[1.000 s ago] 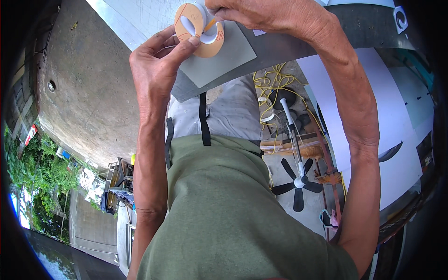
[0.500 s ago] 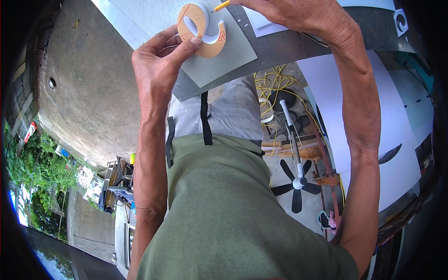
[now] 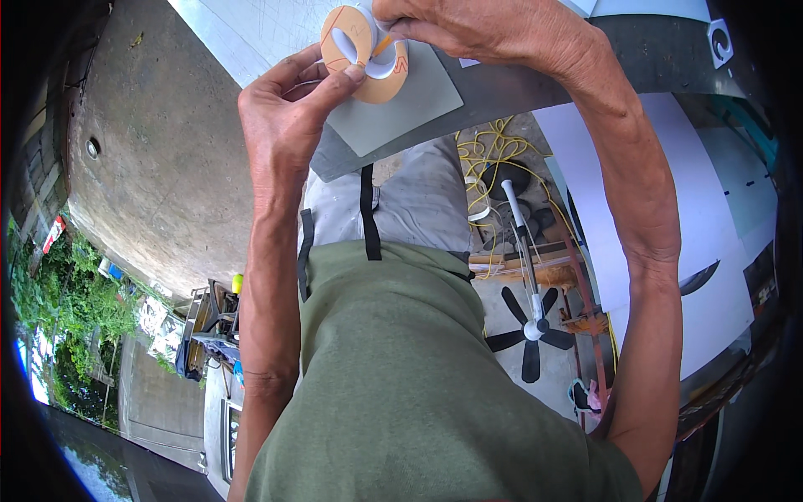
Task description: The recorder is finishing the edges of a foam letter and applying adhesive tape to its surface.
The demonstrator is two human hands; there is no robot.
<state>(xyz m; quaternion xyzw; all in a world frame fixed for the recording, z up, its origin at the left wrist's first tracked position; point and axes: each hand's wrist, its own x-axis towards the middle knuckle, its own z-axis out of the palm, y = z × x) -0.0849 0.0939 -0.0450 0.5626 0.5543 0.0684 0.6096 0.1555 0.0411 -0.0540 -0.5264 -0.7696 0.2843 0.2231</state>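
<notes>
My left hand (image 3: 293, 105) pinches a curved, letter-like cutout (image 3: 386, 90) between thumb and fingers. The cutout has a tan face with red marks and thick white sides, and it is held over a grey square sheet (image 3: 418, 109) on the worktable. My right hand (image 3: 477, 29) is closed round a yellow pencil (image 3: 384, 45), whose lower end reaches into the opening of the cutout. Whether its tip touches the white inner side is too small to tell. Part of the right hand runs past the top edge of the picture.
A small white cutout piece (image 3: 719, 43) lies at the table's far right. Large white sheets (image 3: 619, 167) stand or lie beside the table on the right. Below are a coiled yellow cord (image 3: 493, 151) and a fan with black blades (image 3: 532, 330).
My right hand has moved left and brought the pencil from beside the cutout into its opening. The left hand and the cutout have barely shifted.
</notes>
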